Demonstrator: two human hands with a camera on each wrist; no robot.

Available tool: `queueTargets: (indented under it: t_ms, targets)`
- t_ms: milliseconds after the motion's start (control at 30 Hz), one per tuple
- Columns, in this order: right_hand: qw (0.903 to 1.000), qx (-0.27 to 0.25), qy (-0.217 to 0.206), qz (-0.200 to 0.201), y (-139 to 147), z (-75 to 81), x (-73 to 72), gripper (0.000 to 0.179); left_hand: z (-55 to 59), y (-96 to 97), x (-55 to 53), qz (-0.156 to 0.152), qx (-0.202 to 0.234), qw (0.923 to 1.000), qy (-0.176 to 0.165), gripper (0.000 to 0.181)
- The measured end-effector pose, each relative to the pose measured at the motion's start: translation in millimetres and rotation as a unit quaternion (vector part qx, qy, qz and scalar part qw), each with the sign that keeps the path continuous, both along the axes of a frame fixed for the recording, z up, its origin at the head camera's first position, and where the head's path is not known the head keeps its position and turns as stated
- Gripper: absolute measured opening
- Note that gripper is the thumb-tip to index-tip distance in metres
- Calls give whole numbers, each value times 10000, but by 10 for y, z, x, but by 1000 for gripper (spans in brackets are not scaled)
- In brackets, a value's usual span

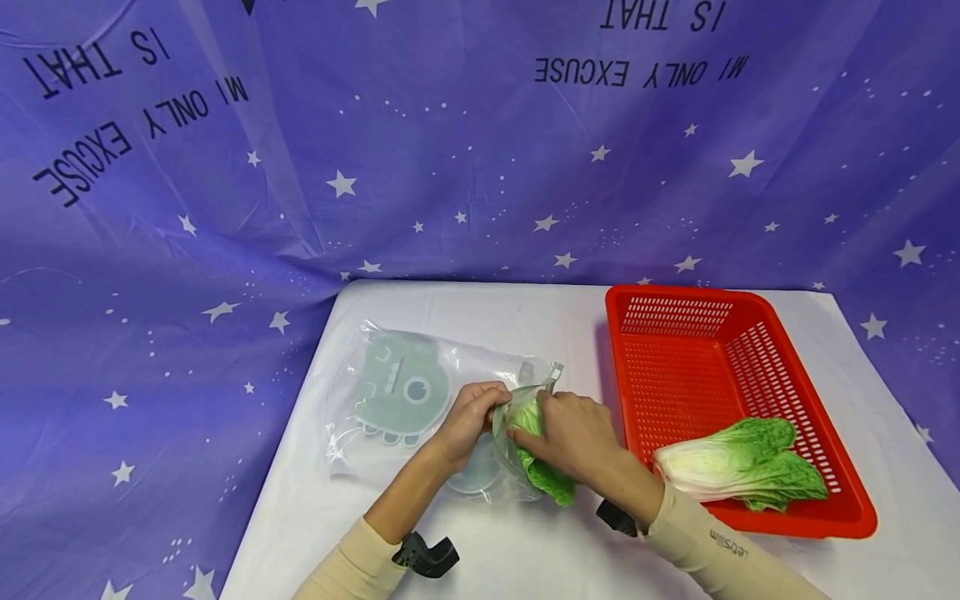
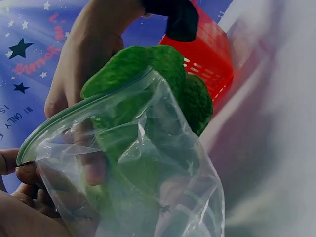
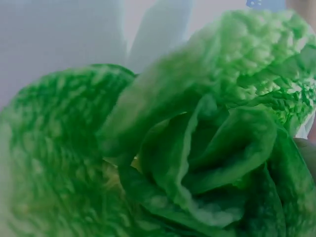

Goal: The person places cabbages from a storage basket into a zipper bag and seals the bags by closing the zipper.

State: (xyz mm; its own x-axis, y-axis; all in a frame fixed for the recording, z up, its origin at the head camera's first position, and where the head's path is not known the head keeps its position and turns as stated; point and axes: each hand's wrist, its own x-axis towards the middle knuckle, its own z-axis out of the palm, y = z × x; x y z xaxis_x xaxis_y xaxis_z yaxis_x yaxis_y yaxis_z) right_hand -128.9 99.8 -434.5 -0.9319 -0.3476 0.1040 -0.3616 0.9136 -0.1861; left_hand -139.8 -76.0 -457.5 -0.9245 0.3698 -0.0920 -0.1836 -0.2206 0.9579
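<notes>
A clear zip bag [image 2: 143, 143] with a green rim has its mouth held open in the left wrist view. My left hand [image 1: 468, 421] pinches the rim between thumb and fingers. A Chinese cabbage [image 1: 551, 479] sits partly inside, its green leafy end sticking out of the mouth. My right hand [image 1: 581, 437] grips it from above, with fingers reaching inside the bag. Curled leaves of this cabbage [image 3: 212, 163] fill the right wrist view. Clear plastic with a green cartoon monster print [image 1: 405, 387] lies flat on the table, left of my hands.
To the right stands a red perforated basket [image 1: 667, 375]. Another Chinese cabbage [image 1: 738, 467] lies in its near end, leaves pointing right. A white cloth covers the table [image 1: 517, 554], and a purple star-patterned curtain [image 1: 465, 167] hangs behind it.
</notes>
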Motion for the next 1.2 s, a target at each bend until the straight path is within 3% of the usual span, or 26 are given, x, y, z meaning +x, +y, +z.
queueTargets:
  t_ms: [233, 467, 600, 733, 833, 967, 1200]
  targets:
    - [9982, 171, 492, 287, -16, -131, 53, 62, 39, 4, -27, -88, -1, 10000, -16, 33]
    - [9935, 32, 1069, 380, -59, -365, 129, 58, 44, 32, -45, -60, -46, 9999, 122, 33]
    - [9958, -51, 676, 613, -52, -420, 177, 62, 34, 15, -41, 30, -85, 9998, 152, 33]
    - [9988, -160, 111, 450, 1, -356, 191, 72, 4, -13, -39, 97, -114, 9999, 66, 34]
    - [9989, -278, -59, 371, 38, -322, 174, 60, -19, -22, -45, 109, -91, 9999, 27, 34]
    - [9967, -600, 76, 538, 55, -328, 146, 45, -33, -26, -61, 89, -100, 9999, 14, 34]
    - [9916, -1028, 579, 524, 51, -298, 137, 48, 12, -35, -90, 117, -114, 9999, -19, 32]
